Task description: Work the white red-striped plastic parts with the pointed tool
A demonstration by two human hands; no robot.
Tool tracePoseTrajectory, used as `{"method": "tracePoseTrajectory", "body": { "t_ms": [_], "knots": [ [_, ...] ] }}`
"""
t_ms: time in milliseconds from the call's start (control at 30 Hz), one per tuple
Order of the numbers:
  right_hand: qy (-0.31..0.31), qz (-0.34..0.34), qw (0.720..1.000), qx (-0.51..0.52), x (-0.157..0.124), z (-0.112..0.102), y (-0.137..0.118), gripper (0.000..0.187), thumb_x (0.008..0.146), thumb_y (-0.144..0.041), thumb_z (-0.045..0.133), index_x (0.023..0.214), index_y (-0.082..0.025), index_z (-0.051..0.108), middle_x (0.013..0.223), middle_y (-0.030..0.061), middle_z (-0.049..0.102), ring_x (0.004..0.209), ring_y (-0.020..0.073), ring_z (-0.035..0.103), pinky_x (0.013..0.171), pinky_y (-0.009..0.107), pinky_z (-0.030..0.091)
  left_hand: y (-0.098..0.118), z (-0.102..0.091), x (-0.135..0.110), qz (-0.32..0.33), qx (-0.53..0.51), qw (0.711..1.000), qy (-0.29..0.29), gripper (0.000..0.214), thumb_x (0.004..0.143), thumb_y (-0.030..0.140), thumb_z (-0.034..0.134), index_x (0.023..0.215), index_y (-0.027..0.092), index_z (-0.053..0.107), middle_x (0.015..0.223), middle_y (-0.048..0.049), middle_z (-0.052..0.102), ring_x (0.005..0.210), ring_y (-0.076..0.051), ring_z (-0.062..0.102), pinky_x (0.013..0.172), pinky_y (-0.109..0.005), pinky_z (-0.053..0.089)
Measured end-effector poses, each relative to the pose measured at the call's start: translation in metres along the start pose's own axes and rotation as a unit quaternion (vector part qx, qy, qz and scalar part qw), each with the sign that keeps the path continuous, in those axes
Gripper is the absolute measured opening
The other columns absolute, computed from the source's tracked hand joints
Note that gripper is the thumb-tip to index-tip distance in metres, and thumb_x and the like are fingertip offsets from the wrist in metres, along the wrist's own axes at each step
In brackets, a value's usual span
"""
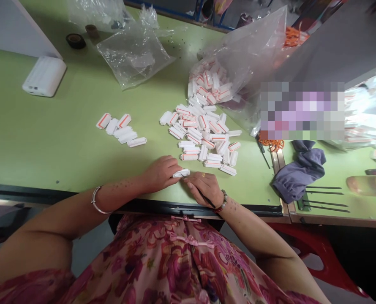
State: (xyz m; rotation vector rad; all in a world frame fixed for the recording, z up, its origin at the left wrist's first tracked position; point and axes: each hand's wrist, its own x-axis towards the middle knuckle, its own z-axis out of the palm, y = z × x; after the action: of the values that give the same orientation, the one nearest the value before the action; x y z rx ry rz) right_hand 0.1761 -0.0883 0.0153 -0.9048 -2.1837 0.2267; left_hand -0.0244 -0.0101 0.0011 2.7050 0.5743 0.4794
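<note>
Floral blouse [150, 270], hands [161, 174] at plastic piece [181, 173]

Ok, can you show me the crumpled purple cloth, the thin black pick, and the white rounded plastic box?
Crumpled purple cloth [298, 173]: head view, on the middle of the cloth.
Thin black pick [203, 195]: head view, on its shaft.
White rounded plastic box [44, 76]: head view, on its top face.
</note>
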Motion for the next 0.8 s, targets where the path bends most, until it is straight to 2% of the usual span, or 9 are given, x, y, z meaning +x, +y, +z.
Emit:
{"method": "tracePoseTrajectory", "body": {
  "t_ms": [233,467,600,800],
  "knots": [
    [-0.018,0.016,1.0,-0.001,0.0014,-0.001,-0.0013,0.016,0.092,-0.012,0.048,0.102,-0.015,0.06,0.082,0.0068,0.071,0.075,0.0162,0.065,0.068,0.028,0.054,-0.001,0.0011,-0.0004,0.001,-0.004,1.0,-0.003,0.031,0.097,0.037,0.044,0.092,0.014,0.063,0.086,-0.0078,0.058,0.081,-0.019,0.047,0.075,-0.032,0.039],
    [-0.034,0.027,0.999,-0.021,0.002,0.0011,-0.0022,0.017,0.094,-0.015,0.044,0.094,-0.016,0.061,0.077,0.0064,0.07,0.072,0.0164,0.065,0.065,0.029,0.051,0.0035,-0.0027,0.0001,0.031,0.073,0.997,-0.011,0.03,0.098,0.036,0.042,0.093,0.014,0.063,0.085,-0.0083,0.058,0.082,-0.021,0.047,0.076,-0.034,0.038],
    [-0.005,-0.002,1.0,-0.013,-0.0016,-0.0013,0.0008,0.018,0.093,-0.014,0.044,0.096,-0.016,0.061,0.076,0.0053,0.069,0.07,0.0155,0.064,0.064,0.028,0.05,0.0021,-0.0023,0.0,0.016,0.026,1.0,0.002,0.028,0.097,0.034,0.045,0.092,0.014,0.062,0.084,-0.008,0.058,0.08,-0.02,0.047,0.074,-0.032,0.038],
    [0.014,-0.002,1.0,-0.011,-0.0038,-0.0066,0.0046,0.022,0.094,-0.016,0.04,0.092,-0.017,0.062,0.069,0.0037,0.066,0.062,0.0147,0.059,0.058,0.027,0.046,-0.0005,-0.0029,-0.0009,0.0,-0.034,0.999,0.004,0.024,0.095,0.033,0.047,0.091,0.015,0.062,0.083,-0.0071,0.057,0.08,-0.019,0.048,0.074,-0.031,0.04]
  ]
}}
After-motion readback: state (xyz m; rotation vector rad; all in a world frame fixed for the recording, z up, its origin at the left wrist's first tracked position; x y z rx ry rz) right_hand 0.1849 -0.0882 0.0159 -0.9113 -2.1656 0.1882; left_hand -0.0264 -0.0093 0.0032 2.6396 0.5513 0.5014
